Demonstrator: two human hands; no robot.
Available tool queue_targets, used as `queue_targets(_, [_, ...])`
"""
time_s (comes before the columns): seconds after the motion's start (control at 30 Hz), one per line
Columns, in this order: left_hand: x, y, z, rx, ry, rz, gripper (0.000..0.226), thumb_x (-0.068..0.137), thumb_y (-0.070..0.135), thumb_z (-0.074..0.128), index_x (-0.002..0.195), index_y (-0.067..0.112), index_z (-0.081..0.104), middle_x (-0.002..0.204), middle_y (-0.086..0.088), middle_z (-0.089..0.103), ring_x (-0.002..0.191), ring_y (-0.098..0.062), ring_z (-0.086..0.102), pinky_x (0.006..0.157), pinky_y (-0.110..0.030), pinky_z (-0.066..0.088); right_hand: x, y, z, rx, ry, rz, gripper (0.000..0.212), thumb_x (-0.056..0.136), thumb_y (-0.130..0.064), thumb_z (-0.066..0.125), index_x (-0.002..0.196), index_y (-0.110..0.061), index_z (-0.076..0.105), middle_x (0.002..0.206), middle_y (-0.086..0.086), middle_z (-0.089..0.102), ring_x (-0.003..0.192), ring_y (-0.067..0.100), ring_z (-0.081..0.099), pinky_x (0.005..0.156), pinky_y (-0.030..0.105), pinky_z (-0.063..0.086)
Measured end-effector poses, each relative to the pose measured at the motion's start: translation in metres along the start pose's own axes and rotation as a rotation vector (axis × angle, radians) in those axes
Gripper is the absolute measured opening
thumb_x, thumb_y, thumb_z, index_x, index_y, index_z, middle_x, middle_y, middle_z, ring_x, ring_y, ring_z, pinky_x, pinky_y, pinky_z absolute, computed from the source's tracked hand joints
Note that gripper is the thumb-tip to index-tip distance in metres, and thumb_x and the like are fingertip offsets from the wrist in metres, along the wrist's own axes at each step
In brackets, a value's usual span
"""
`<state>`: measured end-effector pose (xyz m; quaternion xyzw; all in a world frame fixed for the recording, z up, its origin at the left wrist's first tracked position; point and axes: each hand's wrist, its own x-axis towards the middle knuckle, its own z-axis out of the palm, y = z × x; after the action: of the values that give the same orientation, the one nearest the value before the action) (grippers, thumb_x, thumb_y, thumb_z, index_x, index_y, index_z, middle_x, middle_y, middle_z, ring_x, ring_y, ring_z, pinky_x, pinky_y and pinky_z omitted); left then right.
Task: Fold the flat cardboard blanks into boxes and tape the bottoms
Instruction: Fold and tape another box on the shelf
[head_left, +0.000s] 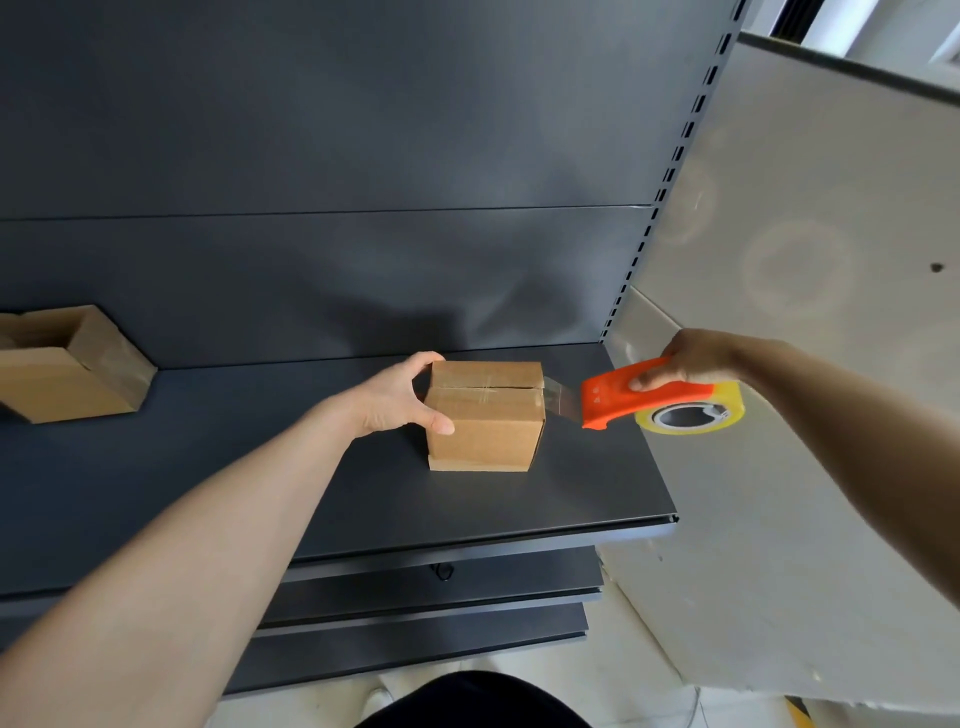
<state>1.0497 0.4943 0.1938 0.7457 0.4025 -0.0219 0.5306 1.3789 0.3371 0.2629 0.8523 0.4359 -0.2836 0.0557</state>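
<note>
A small brown cardboard box (485, 415) stands on the dark shelf (363, 493) with its closed flaps facing up. Clear tape runs across the flap seam. My left hand (402, 397) grips the box's left side, thumb at the front corner and fingers over the back edge. My right hand (685, 361) holds an orange tape dispenser (631, 392) with a yellow-cored roll, just right of the box. A strip of clear tape (558, 397) stretches from the dispenser's mouth to the box's right edge.
An open cardboard box (62, 364) sits at the shelf's far left. A dark back panel rises behind. A pale side wall (779, 260) closes the right end. The shelf's front edge (467, 545) has lower shelves beneath it.
</note>
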Motion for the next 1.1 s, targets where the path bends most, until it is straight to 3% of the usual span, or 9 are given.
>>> queue_targets(0.17, [-0.004, 0.003, 0.003, -0.051, -0.012, -0.009, 0.105, 0.052, 0.025, 0.087, 0.140, 0.038, 0.031, 0.141, 0.008, 0.038, 0.125, -0.023, 0.046, 0.111, -0.043, 0.034, 0.008, -0.022, 0.015, -0.069, 0.014, -0.011, 0.055, 0.067, -0.071, 0.067, 0.076, -0.018, 0.056, 0.086, 0.004, 0.060, 0.083, 0.026, 0.059, 0.077, 0.034, 0.045])
queue_targets(0.33, [-0.004, 0.002, 0.005, -0.107, -0.017, -0.026, 0.102, 0.064, 0.011, 0.084, 0.144, 0.036, 0.026, 0.142, 0.009, 0.030, 0.127, -0.022, 0.043, 0.111, -0.039, 0.034, 0.009, -0.052, 0.028, -0.097, 0.040, -0.049, 0.060, 0.069, -0.068, 0.068, 0.093, -0.014, 0.054, 0.092, 0.005, 0.059, 0.086, 0.027, 0.057, 0.072, 0.032, 0.041])
queue_targets(0.43, [-0.006, 0.007, 0.008, -0.260, -0.053, -0.039, 0.086, 0.079, 0.000, 0.072, 0.146, 0.027, 0.025, 0.133, 0.010, 0.034, 0.121, -0.017, 0.047, 0.100, -0.034, 0.043, 0.007, -0.062, 0.026, -0.107, 0.059, -0.051, 0.060, 0.070, -0.066, 0.069, 0.095, -0.013, 0.055, 0.091, 0.006, 0.059, 0.085, 0.027, 0.057, 0.070, 0.031, 0.040])
queue_targets(0.5, [-0.007, 0.011, 0.011, -0.395, -0.041, -0.042, 0.065, 0.089, 0.008, 0.064, 0.142, 0.024, 0.030, 0.133, 0.007, 0.043, 0.116, -0.016, 0.052, 0.091, -0.033, 0.048, 0.006, -0.063, 0.026, -0.118, 0.068, -0.050, 0.060, 0.070, -0.066, 0.070, 0.095, -0.012, 0.058, 0.090, 0.006, 0.059, 0.084, 0.027, 0.057, 0.069, 0.031, 0.040])
queue_targets(0.6, [-0.005, 0.013, 0.017, -0.372, 0.105, -0.033, 0.040, 0.099, 0.018, 0.049, 0.137, 0.021, 0.037, 0.136, 0.000, 0.048, 0.115, -0.019, 0.054, 0.095, -0.044, 0.048, 0.005, -0.065, 0.028, -0.125, 0.079, -0.045, 0.062, 0.069, -0.066, 0.070, 0.096, -0.012, 0.059, 0.087, 0.006, 0.060, 0.083, 0.027, 0.058, 0.069, 0.032, 0.041])
queue_targets(0.9, [0.000, 0.021, 0.023, -0.269, 0.262, -0.030, 0.025, 0.097, 0.008, 0.048, 0.121, 0.013, 0.047, 0.121, -0.007, 0.056, 0.104, -0.025, 0.056, 0.085, -0.048, 0.053, 0.001, -0.076, 0.032, -0.211, 0.202, -0.066, 0.057, 0.069, -0.068, 0.067, 0.088, -0.017, 0.052, 0.077, -0.001, 0.050, 0.087, 0.027, 0.057, 0.071, 0.032, 0.044])
queue_targets(1.03, [-0.001, 0.024, 0.027, -0.228, 0.253, -0.004, 0.024, 0.096, 0.009, 0.050, 0.119, 0.017, 0.050, 0.124, -0.004, 0.057, 0.104, -0.029, 0.059, 0.081, -0.046, 0.051, -0.001, -0.078, 0.059, -0.420, 0.282, -0.083, 0.049, 0.084, -0.058, 0.056, 0.109, -0.017, 0.062, 0.108, 0.004, 0.065, 0.108, 0.025, 0.059, 0.086, 0.031, 0.039])
queue_targets(1.1, [-0.001, 0.023, 0.028, -0.242, 0.266, -0.006, 0.025, 0.096, 0.010, 0.051, 0.120, 0.018, 0.050, 0.126, -0.003, 0.057, 0.102, -0.028, 0.059, 0.078, -0.045, 0.050, 0.006, -0.073, 0.075, -0.402, 0.298, -0.051, 0.046, 0.090, -0.055, 0.046, 0.112, -0.019, 0.063, 0.110, 0.006, 0.067, 0.108, 0.026, 0.059, 0.098, 0.034, 0.034])
